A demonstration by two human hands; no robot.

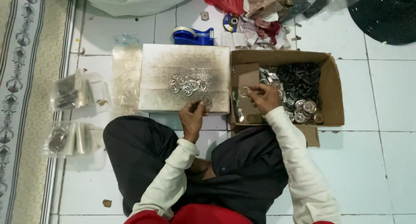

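Pinching a metal disc (206, 101) with our left hand (193, 116) on the grey board (186, 59); right hand (264, 97), three o'clock, grasps a ring (245, 91) over the cardboard box (331, 90).

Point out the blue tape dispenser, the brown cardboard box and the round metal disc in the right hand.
Blue tape dispenser (193, 35), head view, on its body.
Brown cardboard box (331, 87), head view, on its right wall.
Round metal disc (245, 91), head view, on its face at the right hand (264, 97) fingertips.
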